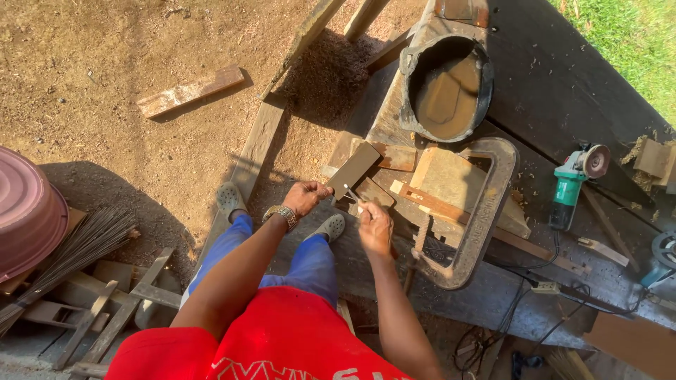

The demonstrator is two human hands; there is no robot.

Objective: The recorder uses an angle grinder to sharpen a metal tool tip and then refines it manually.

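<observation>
My left hand (pixel 305 196) grips the near end of a flat, dull-grey rectangular metal blade (pixel 353 169) and holds it tilted over the workbench edge. A metal watch sits on that wrist. My right hand (pixel 374 227) is closed on a thin small tool (pixel 352 194) whose tip touches the blade's lower end. Just right of the hands, a heavy metal frame clamp (pixel 483 215) lies on the bench with a wooden block (pixel 446 176) inside it.
A black bucket (pixel 446 86) of muddy water stands at the back of the dark plank bench (pixel 563 84). A green angle grinder (pixel 574 182) and cables lie right. Loose planks lie on the dirt; a pink tub (pixel 24 211) and broom stand left.
</observation>
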